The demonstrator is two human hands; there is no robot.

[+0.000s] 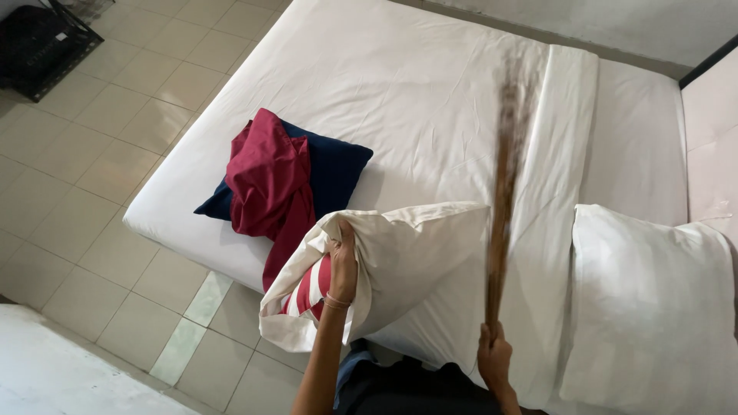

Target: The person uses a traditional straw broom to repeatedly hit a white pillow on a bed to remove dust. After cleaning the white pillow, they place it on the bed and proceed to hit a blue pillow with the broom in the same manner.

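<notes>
Gripped low in the right hand (494, 357), fingers wrapped tight round its base: bundled brown stick broom (507, 177), raised and blurred over white mattress (430, 84). Clutched in the left hand (343, 265), fist closed on gathered open end: cream pillow (407, 269), lifted at near edge of mattress, red-and-white striped inner cover (307, 288) showing at mouth of cream case. Thin bangle (336, 301) on left wrist. Broom just right of held pillow, upper bristles smeared by motion above folded strip of white sheet (565, 154). Further left on mattress: navy cushion (330, 173), with crumpled maroon cloth (265, 184) draped across it and hanging over mattress edge towards held pillow. At right, second white pillow (646, 307) lying flat on mattress, well apart from both hands. Beige floor tiles (100, 138) around left side of bed, one pale greenish tile strip (192, 327) near bottom. Black crate-like object (38, 46) in top left corner, on tiles, too dim for detail. Dark clothing (407, 392) at bottom edge, between both forearms.
</notes>
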